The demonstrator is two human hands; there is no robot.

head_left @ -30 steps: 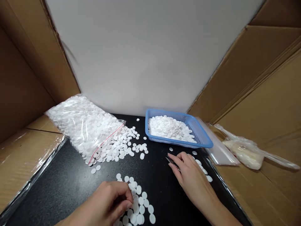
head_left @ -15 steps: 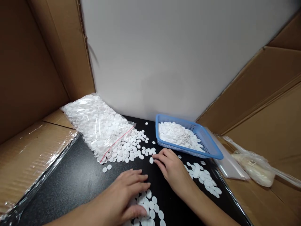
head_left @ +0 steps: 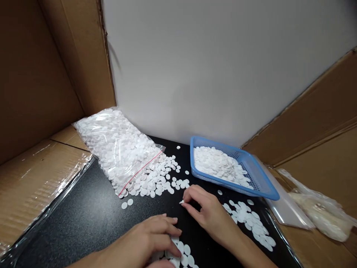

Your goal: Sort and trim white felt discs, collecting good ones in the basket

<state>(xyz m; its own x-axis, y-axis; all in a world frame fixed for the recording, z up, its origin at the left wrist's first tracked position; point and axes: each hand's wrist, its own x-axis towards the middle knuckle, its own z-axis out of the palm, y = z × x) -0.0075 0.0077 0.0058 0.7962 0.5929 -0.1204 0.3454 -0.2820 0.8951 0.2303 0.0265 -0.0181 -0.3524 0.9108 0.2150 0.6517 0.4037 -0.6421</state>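
Note:
My right hand (head_left: 205, 208) pinches a small white disc (head_left: 182, 202) between thumb and fingertips, just above the black tabletop (head_left: 92, 223). My left hand (head_left: 153, 238) is open, fingers slightly curved, over a near pile of white discs (head_left: 185, 253); its palm hides part of that pile. Ahead lies a clear zip bag (head_left: 119, 149) full of similar discs, its mouth with a red line toward me. Loose discs (head_left: 160, 176) spread out from that mouth. Beside my right wrist lies another scattered group of discs (head_left: 251, 219).
A blue mesh basket (head_left: 235, 190) holding many white discs stands at the back right. Flat clear plastic (head_left: 290, 204) and a knotted bag with pale contents (head_left: 320, 216) lie right of the table. Cardboard walls (head_left: 83, 56) and a white panel (head_left: 195, 67) enclose the space.
My right hand has taken hold of a disc from the tabletop and drawn it slightly nearer. My left hand has curled a little more over the near pile. The view has shifted slightly.

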